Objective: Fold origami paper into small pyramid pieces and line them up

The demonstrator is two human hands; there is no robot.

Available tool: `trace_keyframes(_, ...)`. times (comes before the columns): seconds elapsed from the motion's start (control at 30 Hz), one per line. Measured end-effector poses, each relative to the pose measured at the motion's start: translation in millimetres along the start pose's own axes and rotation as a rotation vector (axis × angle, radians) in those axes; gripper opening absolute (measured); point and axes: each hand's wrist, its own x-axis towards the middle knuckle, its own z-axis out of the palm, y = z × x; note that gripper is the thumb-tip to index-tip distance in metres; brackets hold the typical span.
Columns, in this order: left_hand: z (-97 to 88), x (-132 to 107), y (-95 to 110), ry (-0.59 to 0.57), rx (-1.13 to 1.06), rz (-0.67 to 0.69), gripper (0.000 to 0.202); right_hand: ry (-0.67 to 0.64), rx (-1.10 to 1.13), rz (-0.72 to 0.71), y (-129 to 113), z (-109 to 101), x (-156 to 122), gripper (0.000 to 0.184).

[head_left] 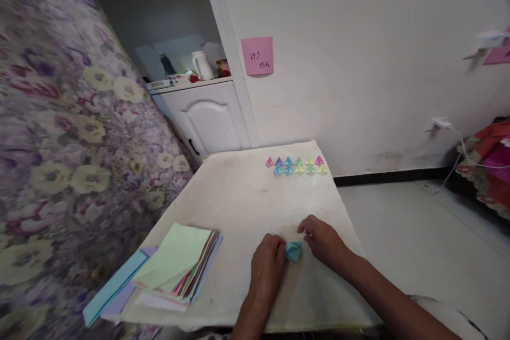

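A small blue folded paper piece lies near the front of the cloth-covered table. My left hand is closed at its left corner, with thumb and fingertips pinching the edge. Just to the right of the paper, my right hand hovers with fingers loosely bent and apart, not touching it. Toward the far right of the table sit two rows of small folded paper pieces in pink, purple, blue, green and yellow.
A stack of coloured paper sheets, pale green on top, lies at the table's left front, beside blue paper strips. A floral curtain hangs along the left. Behind the table stand a wall with a pink note and a white cabinet.
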Motion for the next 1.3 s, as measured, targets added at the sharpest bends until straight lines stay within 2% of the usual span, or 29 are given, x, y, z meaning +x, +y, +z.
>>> trace_keyframes(0.2, 12.9, 0.7, 8.3, -0.007, 0.088, 0.016, 0.012, -0.064, -0.065, 0.038, -2.9, 7.1, -6.0, 0.031)
trace_keyframes(0.47, 28.5, 6.3, 11.5, 0.002, 0.276, 0.037, 0.016, -0.166, -0.117, 0.093, -5.9, 4.1, -2.1, 0.029)
trace_keyframes(0.93, 30.5, 9.0, 11.3, 0.013, 0.293, 0.021, 0.016, -0.142, -0.134, 0.086, -7.0, 1.1, -1.5, 0.022)
trace_keyframes(1.03, 30.1, 8.1, 12.2, 0.014, 0.269, 0.013, 0.015, -0.137, -0.152, 0.093, -8.2, 1.5, -0.4, 0.014)
trace_keyframes(1.1, 30.1, 8.2, 13.5, 0.011, 0.267, 0.0, 0.014, -0.134, -0.176, 0.101, -10.3, 2.7, 1.0, 0.01)
trace_keyframes(1.3, 30.2, 9.1, 14.8, 0.01, 0.279, -0.013, 0.018, -0.128, -0.273, 0.114, -21.5, 12.7, 6.7, 0.013)
